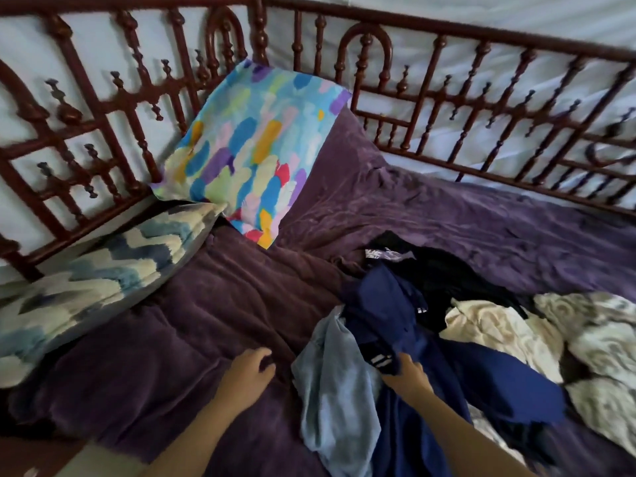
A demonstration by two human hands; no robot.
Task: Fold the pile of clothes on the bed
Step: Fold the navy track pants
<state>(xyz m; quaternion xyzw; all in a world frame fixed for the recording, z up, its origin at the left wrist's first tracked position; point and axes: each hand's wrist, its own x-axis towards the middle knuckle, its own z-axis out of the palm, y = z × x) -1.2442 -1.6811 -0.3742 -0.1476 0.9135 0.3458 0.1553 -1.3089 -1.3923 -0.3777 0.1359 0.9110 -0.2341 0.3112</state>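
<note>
Nothing looks folded yet: the crumpled pile of clothes [430,321] lies loose on the purple velvety bedspread [206,321], to the right of the blue zigzag pillow [86,287]. In it are a navy garment with white stripes [389,315], a pale blue shirt [334,383], black items and cream patterned fabric [499,332]. The right hand [406,373] pinches the navy garment's edge. The left hand [247,370], loosely curled and empty, rests on the bedspread beside the pile. All the folding remains.
</note>
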